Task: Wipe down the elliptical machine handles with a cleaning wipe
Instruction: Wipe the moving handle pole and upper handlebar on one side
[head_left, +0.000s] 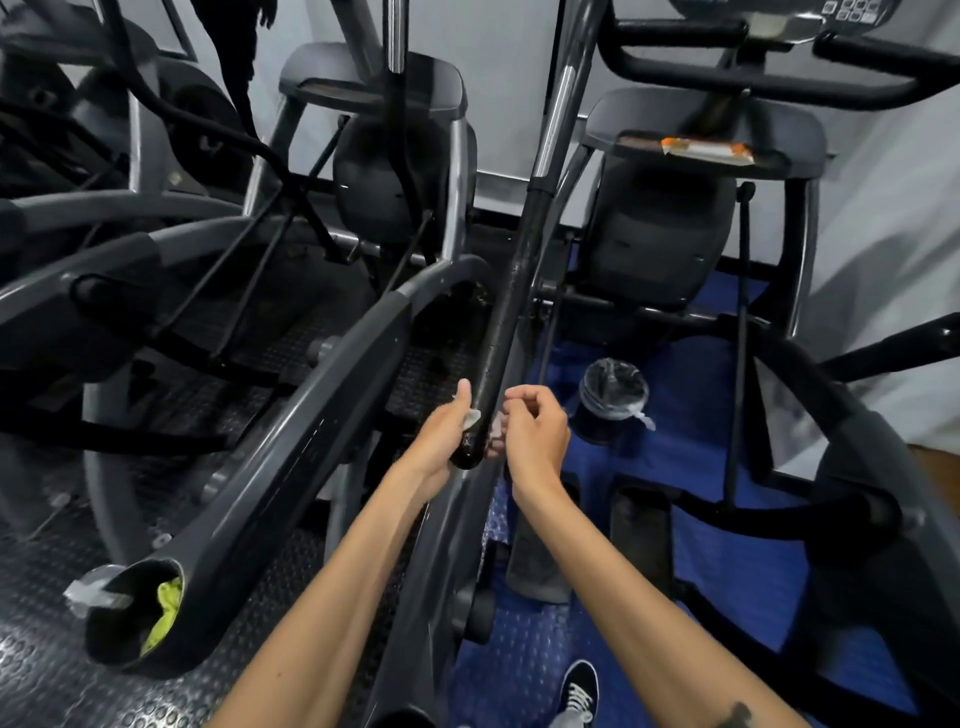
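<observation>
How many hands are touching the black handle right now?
2. The left hand grips the black handle near its lower tip with a wipe under the thumb; the right hand touches its other side.

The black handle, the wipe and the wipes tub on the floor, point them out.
black handle (511, 291), head view, mid shaft.
wipe (471, 417), head view, bit by left thumb.
wipes tub (613, 402), head view, side wall.

We see the handle (511, 322) clad in matt black foam or rubber, speckled with droplets, above which bare polished metal tube (558, 117) gleams. The wipe (471, 417) looks thin, pale and damp. The machine shrouds (291, 415) are smooth, semi-glossy grey plastic; the floor mats (722, 561) are studded rubber, blue and black.
</observation>
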